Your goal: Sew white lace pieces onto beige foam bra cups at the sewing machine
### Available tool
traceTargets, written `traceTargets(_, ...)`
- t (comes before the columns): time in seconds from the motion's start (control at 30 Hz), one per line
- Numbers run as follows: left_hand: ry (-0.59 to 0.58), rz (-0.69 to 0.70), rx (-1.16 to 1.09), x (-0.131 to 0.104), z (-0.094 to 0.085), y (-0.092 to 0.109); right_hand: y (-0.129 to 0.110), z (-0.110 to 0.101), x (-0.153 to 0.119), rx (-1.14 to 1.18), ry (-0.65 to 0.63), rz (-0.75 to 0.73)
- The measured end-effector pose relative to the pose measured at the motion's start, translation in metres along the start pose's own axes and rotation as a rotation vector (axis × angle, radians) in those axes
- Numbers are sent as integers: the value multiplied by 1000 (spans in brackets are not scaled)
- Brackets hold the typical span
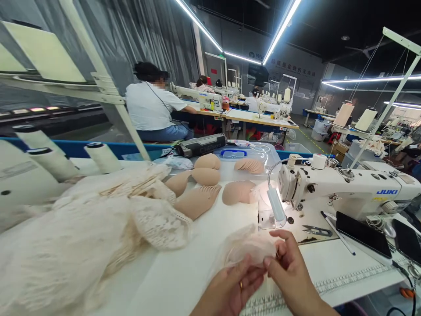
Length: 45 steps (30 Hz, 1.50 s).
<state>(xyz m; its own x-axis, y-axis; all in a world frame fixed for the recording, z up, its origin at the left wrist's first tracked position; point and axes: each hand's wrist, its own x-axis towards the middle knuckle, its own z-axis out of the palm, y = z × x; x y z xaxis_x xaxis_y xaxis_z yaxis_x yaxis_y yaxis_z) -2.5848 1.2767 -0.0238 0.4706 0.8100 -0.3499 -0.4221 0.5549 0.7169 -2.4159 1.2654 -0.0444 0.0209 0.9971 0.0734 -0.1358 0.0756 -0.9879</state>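
Both hands grip a sheer, pale fabric piece in front of the sewing machine. My left hand holds its lower edge from below, fingers curled under it. At the right edge, my right hand pinches the fabric between thumb and fingers. The piece looks cup-shaped, though its far side is blurred. Just beyond it, a small lamp lights the needle area. Beige bra cups lie in stacks on the table behind, and one more cup rests beside the machine head with lace at its edge.
Cream lace pieces are heaped at the left. Thread snips, a pen and a phone lie at the right. A clear plastic box stands behind the cups. A co-worker sits ahead.
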Motion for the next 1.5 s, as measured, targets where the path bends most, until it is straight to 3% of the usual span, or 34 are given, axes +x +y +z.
traceTargets(0.1,110,165,-64,3,10,16,14,-3,-25,-138,-41,-41)
traceTargets(0.2,11,119,-18,-2,18,20,5,-9,-26,-180,-58,-33)
traceTargets(0.37,-83,89,-17,-12,21,12,-18,-15,-9,184,3,221)
traceTargets(0.47,-89,136,-36,-6,20,15,-13,-9,-12,337,41,179)
traceTargets(0.67,172,229,-186,9,28,20,10,-1,-19,305,147,98)
traceTargets(0.83,237,217,-219,12,35,21,12,-1,-13,361,181,79)
traceTargets(1.07,162,162,-222,13,31,19,7,2,-11,446,203,98)
traceTargets(1.27,23,160,-208,13,38,15,11,1,-11,404,200,70)
traceTargets(1.4,83,116,-214,16,42,22,21,-11,-16,286,130,42)
traceTargets(1.5,110,130,-141,15,35,33,22,-29,-20,173,42,39)
